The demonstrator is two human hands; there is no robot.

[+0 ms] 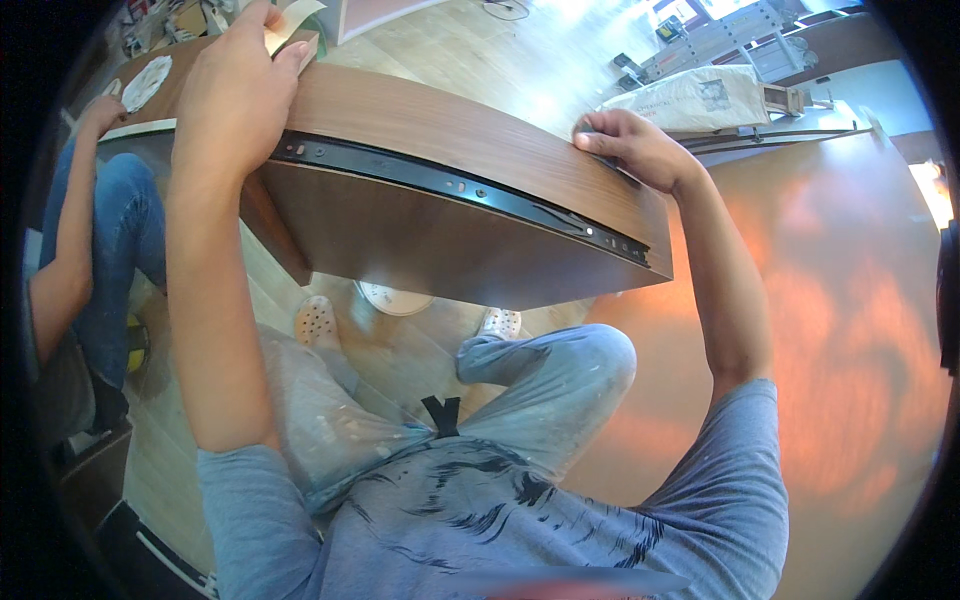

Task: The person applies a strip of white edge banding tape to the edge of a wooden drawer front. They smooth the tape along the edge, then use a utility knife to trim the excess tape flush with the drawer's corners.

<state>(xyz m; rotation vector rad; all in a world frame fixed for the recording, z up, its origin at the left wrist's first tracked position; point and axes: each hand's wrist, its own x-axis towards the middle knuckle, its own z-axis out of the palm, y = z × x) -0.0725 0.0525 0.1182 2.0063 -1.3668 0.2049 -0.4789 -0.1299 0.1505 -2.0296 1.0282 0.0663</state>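
Observation:
In front of me a brown wood-grain drawer-like piece (pixel 430 105) stands with its long edge up. A black metal drawer slide (pixel 400 172) runs along its near side. My left hand (pixel 235 90) is closed around a pale yellow folded sheet (pixel 294 24) at the piece's far left part. Near the right end, my right hand (pixel 635 148) is closed at the far edge, thumb bent over the wood. A small dark thing shows under its fingers, its kind hidden. The left hand's fingertips are partly out of sight.
At the left a co-worker's hand (pixel 100 115) is by a white cloth (pixel 148 85) on the wood. A large brown panel (pixel 800 400) lies to my right. Beyond it are a pale sack (pixel 690 100) and a metal ladder (pixel 725 40). A white round lid (pixel 395 298) is below.

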